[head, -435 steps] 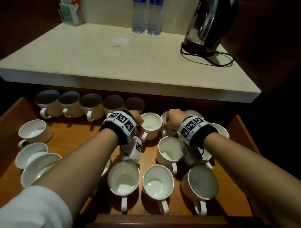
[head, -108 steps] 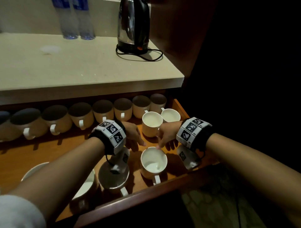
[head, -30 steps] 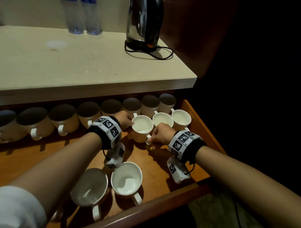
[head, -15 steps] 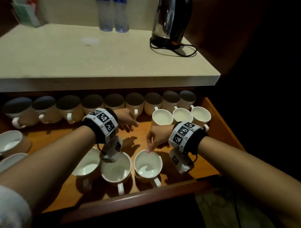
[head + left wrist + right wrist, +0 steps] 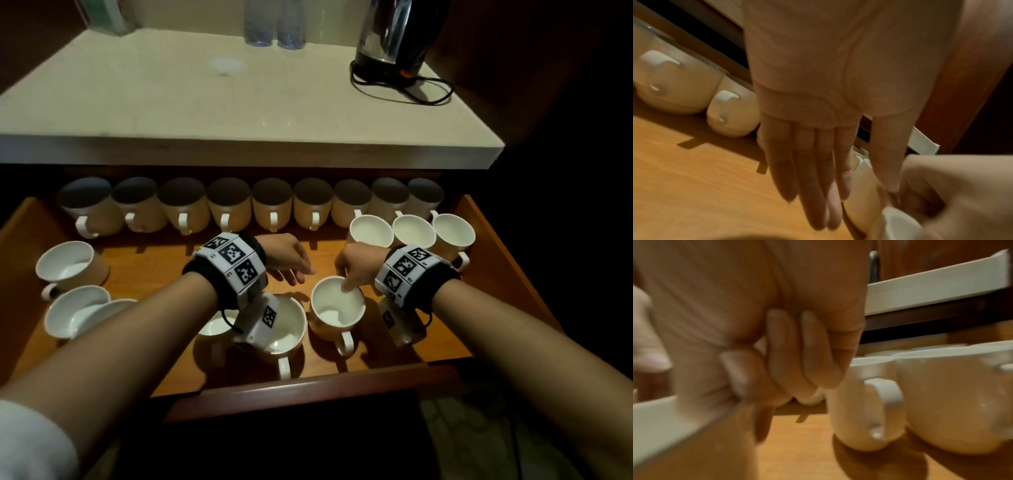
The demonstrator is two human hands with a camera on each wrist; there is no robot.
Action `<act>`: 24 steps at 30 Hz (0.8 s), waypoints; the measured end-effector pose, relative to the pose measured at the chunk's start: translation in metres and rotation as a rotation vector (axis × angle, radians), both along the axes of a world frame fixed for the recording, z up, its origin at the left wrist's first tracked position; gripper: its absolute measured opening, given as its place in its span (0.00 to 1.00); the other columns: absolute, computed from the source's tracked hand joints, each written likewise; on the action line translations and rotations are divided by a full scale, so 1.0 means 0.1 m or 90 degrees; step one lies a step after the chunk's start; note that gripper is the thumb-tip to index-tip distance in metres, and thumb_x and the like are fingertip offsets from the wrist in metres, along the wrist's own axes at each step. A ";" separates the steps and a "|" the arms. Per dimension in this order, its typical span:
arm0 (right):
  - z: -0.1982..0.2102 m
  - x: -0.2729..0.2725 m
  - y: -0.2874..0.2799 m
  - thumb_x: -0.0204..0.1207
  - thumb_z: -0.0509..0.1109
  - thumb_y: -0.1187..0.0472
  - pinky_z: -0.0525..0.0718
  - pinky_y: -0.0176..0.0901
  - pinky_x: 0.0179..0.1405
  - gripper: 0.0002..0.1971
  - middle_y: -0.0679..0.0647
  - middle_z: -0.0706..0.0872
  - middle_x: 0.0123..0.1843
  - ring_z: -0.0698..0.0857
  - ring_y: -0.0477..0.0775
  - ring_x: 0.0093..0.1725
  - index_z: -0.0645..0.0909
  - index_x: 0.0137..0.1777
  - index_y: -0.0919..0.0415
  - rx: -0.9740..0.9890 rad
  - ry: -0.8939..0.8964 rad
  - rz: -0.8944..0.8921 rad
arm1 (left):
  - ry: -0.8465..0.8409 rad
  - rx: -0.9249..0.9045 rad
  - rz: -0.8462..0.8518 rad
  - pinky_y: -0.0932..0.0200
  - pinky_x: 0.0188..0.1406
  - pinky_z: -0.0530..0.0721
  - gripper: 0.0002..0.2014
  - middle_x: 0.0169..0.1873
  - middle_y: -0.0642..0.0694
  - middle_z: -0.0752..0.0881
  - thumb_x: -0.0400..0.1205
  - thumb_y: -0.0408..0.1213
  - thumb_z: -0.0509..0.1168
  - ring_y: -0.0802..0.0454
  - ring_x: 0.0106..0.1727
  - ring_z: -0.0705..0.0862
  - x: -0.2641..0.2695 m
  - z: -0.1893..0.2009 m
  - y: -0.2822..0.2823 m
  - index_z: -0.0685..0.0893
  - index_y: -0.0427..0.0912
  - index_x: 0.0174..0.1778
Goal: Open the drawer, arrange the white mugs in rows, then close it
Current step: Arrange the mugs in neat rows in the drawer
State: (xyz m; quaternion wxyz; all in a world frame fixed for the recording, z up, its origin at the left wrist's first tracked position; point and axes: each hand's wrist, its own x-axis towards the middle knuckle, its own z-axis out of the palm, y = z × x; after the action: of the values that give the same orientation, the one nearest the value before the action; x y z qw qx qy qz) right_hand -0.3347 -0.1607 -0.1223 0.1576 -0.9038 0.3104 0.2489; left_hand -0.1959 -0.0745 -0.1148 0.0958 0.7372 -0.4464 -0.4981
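Note:
The wooden drawer [image 5: 308, 389] stands pulled out, with white mugs inside. Several mugs [image 5: 270, 209] line its back wall, handles toward me, and three more [image 5: 409, 231] form a short second row at the right. My right hand [image 5: 344, 286] pinches the far rim of a front mug [image 5: 337, 311], forefinger inside it; the right wrist view shows that rim [image 5: 663, 418] under my curled fingers [image 5: 789, 350]. My left hand [image 5: 298, 272] hovers just left of it, empty, with its fingers [image 5: 812, 170] straight.
Two mugs [image 5: 281, 325] sit under my left wrist near the drawer front, and three loose mugs [image 5: 68, 265] lie at the left. A kettle [image 5: 394, 34] with its cord and two bottles [image 5: 274, 20] stand on the countertop [image 5: 205, 102] above.
The view has swung left, bringing in the left part of the drawer. My right hand has settled on the front mug's rim, forefinger now inside. My left hand stays hovering, empty.

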 end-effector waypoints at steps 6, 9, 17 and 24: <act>-0.07 -0.05 -0.05 0.73 0.75 0.54 0.75 0.40 0.42 0.15 0.57 0.87 0.50 0.84 0.55 0.49 0.84 0.53 0.64 -0.065 -0.150 -0.102 | -0.003 0.017 -0.015 0.59 0.47 0.81 0.05 0.36 0.48 0.87 0.81 0.41 0.66 0.53 0.42 0.86 -0.09 -0.03 -0.02 0.83 0.43 0.46; -0.03 -0.15 -0.07 0.73 0.73 0.45 0.75 0.36 0.34 0.19 0.53 0.84 0.39 0.81 0.50 0.38 0.83 0.46 0.64 -0.004 -0.106 -0.159 | -0.017 0.035 -0.021 0.58 0.48 0.83 0.10 0.37 0.45 0.87 0.82 0.39 0.66 0.50 0.44 0.87 -0.11 -0.04 -0.02 0.83 0.38 0.53; -0.01 -0.37 -0.02 0.78 0.67 0.46 0.75 0.34 0.28 0.22 0.46 0.82 0.19 0.77 0.44 0.20 0.84 0.30 0.60 0.167 -0.009 -0.204 | -0.034 0.043 -0.019 0.48 0.57 0.85 0.14 0.50 0.34 0.88 0.82 0.33 0.66 0.41 0.50 0.87 -0.17 -0.04 -0.11 0.80 0.32 0.62; -0.05 -0.27 -0.05 0.80 0.66 0.50 0.78 0.36 0.29 0.19 0.53 0.84 0.26 0.79 0.48 0.24 0.80 0.31 0.62 0.143 -0.132 -0.334 | -0.046 -0.004 0.042 0.55 0.45 0.86 0.12 0.35 0.38 0.87 0.83 0.31 0.63 0.47 0.36 0.87 -0.12 -0.08 -0.18 0.82 0.29 0.59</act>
State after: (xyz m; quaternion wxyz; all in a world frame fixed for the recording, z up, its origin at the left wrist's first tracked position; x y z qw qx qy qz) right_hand -0.3617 -0.1658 -0.1270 0.3463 -0.7902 0.4861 0.1390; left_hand -0.2076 -0.0929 -0.1232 0.0985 0.7688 -0.4267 -0.4660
